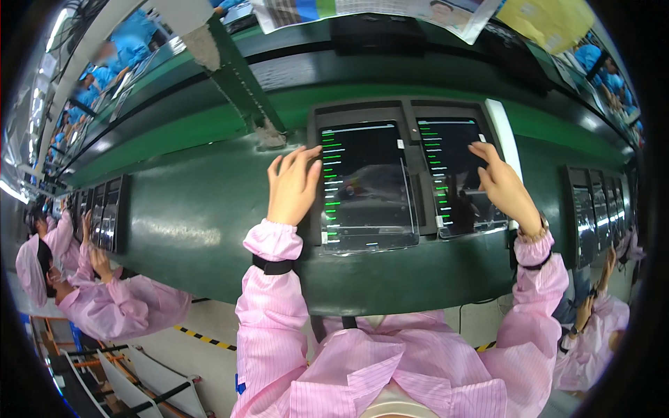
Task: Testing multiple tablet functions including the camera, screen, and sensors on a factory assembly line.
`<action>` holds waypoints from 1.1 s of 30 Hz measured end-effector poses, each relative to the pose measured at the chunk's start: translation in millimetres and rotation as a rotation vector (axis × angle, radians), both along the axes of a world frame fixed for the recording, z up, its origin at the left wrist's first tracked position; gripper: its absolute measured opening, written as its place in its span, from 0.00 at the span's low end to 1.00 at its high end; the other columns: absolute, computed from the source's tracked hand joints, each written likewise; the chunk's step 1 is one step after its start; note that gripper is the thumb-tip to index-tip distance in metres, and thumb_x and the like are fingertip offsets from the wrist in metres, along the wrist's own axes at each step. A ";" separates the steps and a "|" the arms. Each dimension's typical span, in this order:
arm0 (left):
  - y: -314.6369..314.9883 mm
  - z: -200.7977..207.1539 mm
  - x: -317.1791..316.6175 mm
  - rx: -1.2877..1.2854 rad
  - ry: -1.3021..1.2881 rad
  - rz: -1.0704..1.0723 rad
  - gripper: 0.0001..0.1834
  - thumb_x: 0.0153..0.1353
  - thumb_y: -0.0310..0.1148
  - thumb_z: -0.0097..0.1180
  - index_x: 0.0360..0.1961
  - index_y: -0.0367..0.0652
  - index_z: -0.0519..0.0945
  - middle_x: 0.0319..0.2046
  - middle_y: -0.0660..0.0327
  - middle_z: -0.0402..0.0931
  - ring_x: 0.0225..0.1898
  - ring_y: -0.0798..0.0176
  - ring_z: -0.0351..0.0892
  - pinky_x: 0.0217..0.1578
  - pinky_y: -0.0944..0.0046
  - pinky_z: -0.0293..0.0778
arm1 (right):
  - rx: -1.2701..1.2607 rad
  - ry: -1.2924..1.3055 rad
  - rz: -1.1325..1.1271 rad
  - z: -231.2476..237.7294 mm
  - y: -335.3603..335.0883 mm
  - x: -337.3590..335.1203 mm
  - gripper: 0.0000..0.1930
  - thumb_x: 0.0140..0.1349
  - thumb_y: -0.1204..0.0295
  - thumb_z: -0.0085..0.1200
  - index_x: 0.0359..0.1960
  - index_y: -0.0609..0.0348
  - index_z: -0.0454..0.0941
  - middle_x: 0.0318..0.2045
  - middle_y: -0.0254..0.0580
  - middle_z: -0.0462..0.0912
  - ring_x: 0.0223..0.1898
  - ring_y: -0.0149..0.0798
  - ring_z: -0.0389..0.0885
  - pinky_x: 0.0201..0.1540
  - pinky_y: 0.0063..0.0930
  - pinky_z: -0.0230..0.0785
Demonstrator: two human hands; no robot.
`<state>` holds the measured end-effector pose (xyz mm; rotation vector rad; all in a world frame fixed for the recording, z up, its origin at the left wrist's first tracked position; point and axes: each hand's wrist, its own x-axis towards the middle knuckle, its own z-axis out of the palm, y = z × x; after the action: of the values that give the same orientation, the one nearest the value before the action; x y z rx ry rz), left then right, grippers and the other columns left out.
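Note:
Two dark tablets lie side by side in a black holder (362, 109) on a green conveyor bench. The left tablet (368, 187) shows a column of green and white lines, and my left hand (293, 184) rests flat at its left edge with fingertips touching the screen. On the right tablet (453, 174), which shows a similar list, my right hand (503, 184) reaches in from the right with a finger on the screen. Neither hand holds anything. Both arms wear pink striped sleeves with black wrist bands.
The green bench (188, 216) runs left to right. More tablets in holders sit at the far left (104, 216) and far right (589, 216). A person in pink (104, 299) works at the left, another (599, 327) at the right. Papers (362, 12) hang overhead.

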<state>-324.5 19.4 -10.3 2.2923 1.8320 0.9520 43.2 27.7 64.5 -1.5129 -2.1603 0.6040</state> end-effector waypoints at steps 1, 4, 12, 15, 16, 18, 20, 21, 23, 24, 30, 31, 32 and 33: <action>-1.3 0.5 -1.4 -0.012 -0.012 0.006 0.15 0.66 0.38 0.43 0.51 0.47 0.72 0.47 0.63 0.76 0.58 0.59 0.66 0.60 0.48 0.50 | -0.042 -0.029 0.008 0.7 5.5 -1.8 0.22 0.56 0.81 0.40 0.55 0.65 0.57 0.54 0.53 0.72 0.46 0.57 0.75 0.49 0.41 0.66; -5.1 -0.1 -3.1 -0.043 -0.074 0.016 0.15 0.66 0.39 0.43 0.51 0.48 0.72 0.49 0.65 0.75 0.60 0.61 0.64 0.61 0.49 0.48 | -0.103 -0.080 0.014 -2.6 22.7 -9.4 0.24 0.53 0.84 0.38 0.54 0.66 0.55 0.56 0.53 0.71 0.49 0.58 0.73 0.48 0.43 0.66; -11.6 -0.1 -8.2 -0.034 -0.140 0.007 0.15 0.66 0.37 0.43 0.52 0.48 0.71 0.50 0.65 0.74 0.59 0.63 0.65 0.62 0.51 0.47 | -0.179 -0.280 0.030 -20.1 44.9 -21.0 0.24 0.50 0.81 0.40 0.52 0.66 0.55 0.58 0.53 0.68 0.50 0.57 0.73 0.52 0.44 0.66; -18.6 5.3 -10.0 -0.036 -0.183 0.003 0.15 0.66 0.36 0.43 0.52 0.47 0.71 0.50 0.66 0.74 0.58 0.63 0.66 0.62 0.52 0.47 | -0.150 -0.256 0.025 -28.8 43.8 -18.0 0.25 0.50 0.81 0.40 0.53 0.65 0.55 0.60 0.50 0.66 0.46 0.58 0.75 0.48 0.45 0.67; -22.8 7.1 -9.8 -0.066 -0.203 0.015 0.15 0.66 0.36 0.43 0.52 0.46 0.70 0.51 0.66 0.74 0.58 0.63 0.67 0.62 0.52 0.47 | -0.111 -0.231 0.005 -31.2 43.4 -15.8 0.25 0.49 0.82 0.40 0.53 0.63 0.54 0.61 0.46 0.65 0.40 0.58 0.77 0.45 0.44 0.69; -34.6 10.7 -8.2 -0.096 -0.237 0.020 0.14 0.66 0.35 0.44 0.50 0.44 0.70 0.49 0.65 0.75 0.56 0.61 0.69 0.60 0.54 0.50 | -0.101 -0.228 0.017 -35.6 45.0 -12.7 0.26 0.49 0.82 0.40 0.53 0.63 0.54 0.62 0.46 0.65 0.41 0.58 0.77 0.45 0.44 0.69; -50.5 14.1 -5.2 -0.088 -0.230 0.030 0.13 0.65 0.34 0.45 0.49 0.43 0.71 0.48 0.63 0.75 0.54 0.60 0.69 0.59 0.55 0.51 | -0.107 -0.230 0.003 -38.3 47.2 -10.9 0.26 0.49 0.82 0.40 0.54 0.64 0.54 0.62 0.47 0.64 0.42 0.58 0.77 0.46 0.44 0.69; -59.6 15.7 -4.2 -0.082 -0.223 0.046 0.13 0.65 0.34 0.45 0.48 0.43 0.71 0.46 0.62 0.76 0.52 0.58 0.70 0.58 0.56 0.53 | -0.133 -0.239 0.013 -38.9 48.5 -10.8 0.27 0.49 0.82 0.40 0.55 0.63 0.53 0.61 0.47 0.65 0.43 0.58 0.77 0.46 0.43 0.68; -80.2 18.7 -3.6 -0.035 -0.185 0.060 0.13 0.64 0.33 0.46 0.48 0.42 0.71 0.41 0.58 0.77 0.48 0.55 0.72 0.54 0.59 0.59 | -0.159 -0.242 0.025 -38.1 48.5 -11.3 0.28 0.50 0.82 0.40 0.56 0.63 0.53 0.61 0.48 0.65 0.43 0.57 0.76 0.47 0.43 0.68; -92.4 19.9 -3.8 -0.166 -0.287 0.141 0.14 0.65 0.33 0.45 0.49 0.41 0.70 0.40 0.57 0.77 0.45 0.55 0.74 0.51 0.60 0.63 | -0.139 -0.210 0.022 -36.2 47.2 -11.2 0.26 0.50 0.81 0.40 0.55 0.64 0.54 0.60 0.52 0.66 0.47 0.58 0.74 0.50 0.44 0.67; -138.2 12.6 9.9 -0.595 -0.666 0.181 0.20 0.68 0.36 0.42 0.58 0.38 0.59 0.36 0.53 0.77 0.35 0.60 0.79 0.42 0.64 0.70 | -0.120 -0.111 -0.013 -17.4 18.9 -8.6 0.26 0.51 0.80 0.41 0.55 0.63 0.55 0.59 0.47 0.68 0.51 0.56 0.72 0.53 0.43 0.64; -140.9 9.3 15.4 -0.635 -0.811 0.122 0.22 0.69 0.36 0.40 0.60 0.38 0.55 0.36 0.53 0.77 0.35 0.61 0.79 0.42 0.65 0.71 | -0.123 -0.099 -0.015 -15.3 11.2 -6.6 0.26 0.51 0.80 0.40 0.55 0.61 0.55 0.60 0.45 0.67 0.51 0.56 0.72 0.52 0.42 0.65; -143.6 7.5 20.1 -0.657 -0.907 0.132 0.25 0.70 0.38 0.38 0.62 0.40 0.51 0.37 0.53 0.76 0.39 0.61 0.79 0.44 0.63 0.71 | -0.102 -0.064 -0.017 -14.2 3.2 -5.2 0.26 0.51 0.81 0.40 0.55 0.61 0.55 0.60 0.44 0.68 0.50 0.55 0.73 0.51 0.41 0.66; -145.5 6.0 24.0 -0.612 -0.918 0.103 0.25 0.70 0.38 0.38 0.62 0.40 0.51 0.37 0.53 0.76 0.39 0.61 0.79 0.44 0.63 0.71 | -0.084 -0.030 -0.017 -14.4 -5.7 -3.7 0.26 0.51 0.81 0.39 0.56 0.61 0.54 0.60 0.43 0.68 0.48 0.54 0.75 0.49 0.40 0.67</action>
<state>-300.5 -126.1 -4.3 1.1206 1.5061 1.0107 39.4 22.0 50.1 -1.5923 -2.1663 0.6783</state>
